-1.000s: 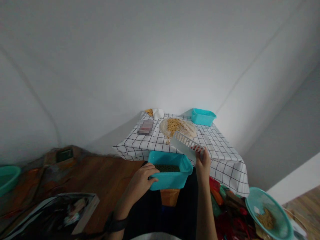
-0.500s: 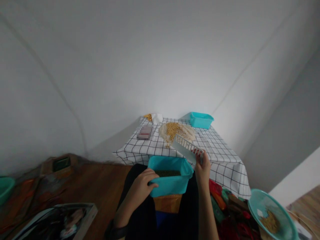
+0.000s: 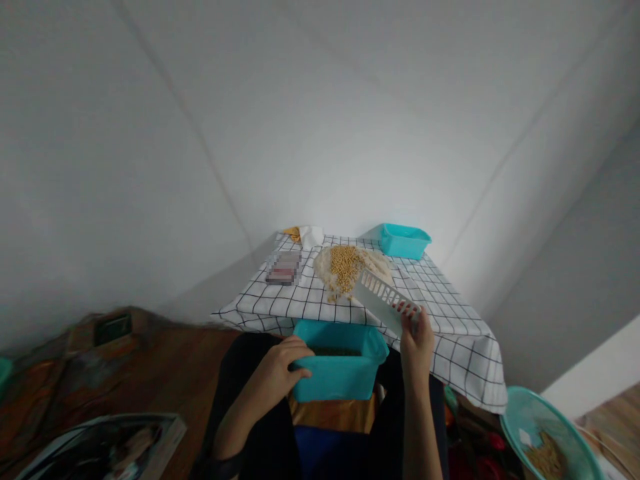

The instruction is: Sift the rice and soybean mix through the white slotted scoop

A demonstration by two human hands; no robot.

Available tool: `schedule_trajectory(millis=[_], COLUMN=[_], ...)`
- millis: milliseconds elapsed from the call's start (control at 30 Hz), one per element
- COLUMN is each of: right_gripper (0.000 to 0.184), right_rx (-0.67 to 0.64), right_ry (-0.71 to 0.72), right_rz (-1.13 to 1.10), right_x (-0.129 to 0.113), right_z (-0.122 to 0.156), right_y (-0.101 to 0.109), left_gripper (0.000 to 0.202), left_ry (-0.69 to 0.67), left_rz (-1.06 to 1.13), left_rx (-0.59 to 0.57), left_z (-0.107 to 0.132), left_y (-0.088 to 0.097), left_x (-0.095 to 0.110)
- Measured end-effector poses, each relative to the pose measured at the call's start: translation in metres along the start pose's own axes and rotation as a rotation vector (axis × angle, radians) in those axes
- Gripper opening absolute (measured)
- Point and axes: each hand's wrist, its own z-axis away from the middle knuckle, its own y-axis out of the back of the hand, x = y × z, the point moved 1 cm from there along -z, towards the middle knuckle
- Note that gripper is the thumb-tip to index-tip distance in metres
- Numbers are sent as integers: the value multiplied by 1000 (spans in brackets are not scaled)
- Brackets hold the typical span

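My left hand (image 3: 283,367) grips the near left rim of a teal plastic bin (image 3: 335,379) between my knees. Small dark grains (image 3: 336,351) lie in the bottom of that bin. My right hand (image 3: 417,337) holds the right end of a white plastic piece with a row of slots (image 3: 383,297), perhaps a basket or tray, tilted over the table's near edge. Just beyond it, yellow beans (image 3: 345,263) that look like soybeans are heaped on a crumpled pale bag (image 3: 323,267).
A checked cloth (image 3: 310,307) covers the table. A second teal bin (image 3: 404,241) stands at the back right, a white cloth (image 3: 312,235) at the back left. A blurred-out flat item (image 3: 283,268) lies left. On the floor are a teal basin (image 3: 547,427) and a picture box (image 3: 115,447).
My right hand has moved slightly right with the white slotted piece. My left hand stays on the bin rim. My knees have spread, and the view has shifted a little.
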Motion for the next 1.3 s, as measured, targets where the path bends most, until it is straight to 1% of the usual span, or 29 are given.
schedule_trajectory(millis=[167,333,467,633,767,967,1167,1300], right_gripper=[20,17,19,17,16,18,17,18], right_rx=[-48,-82,-76,-90,-68,-43,-104,-120], right_ry=[-7,15,31,32,31,28,47,53], right_rz=[4,-17,-26,-23,-27,-14,20,18], right_x=[8,4,1,7,9,2,-11,-14], right_z=[-2,4,6,3,4,7,7,11], right_y=[-4,-1,1,1,2,-1,2,5], left_gripper=[16,19,19,19,18,16,17,16], left_ry=[4,-5,-14,-15,-23,-35,-32,-31], left_rz=[4,-4,-16,-22,-20,-17,-21,-23], left_rx=[-15,8,22,26,29,29,26,22], left_z=[-4,-1,0,0,1,2,9,14], left_y=[1,-5,-6,-6,-7,-9,-9,-7], left_x=[-7,-10,-10,-9,-10,-11,-10,-7])
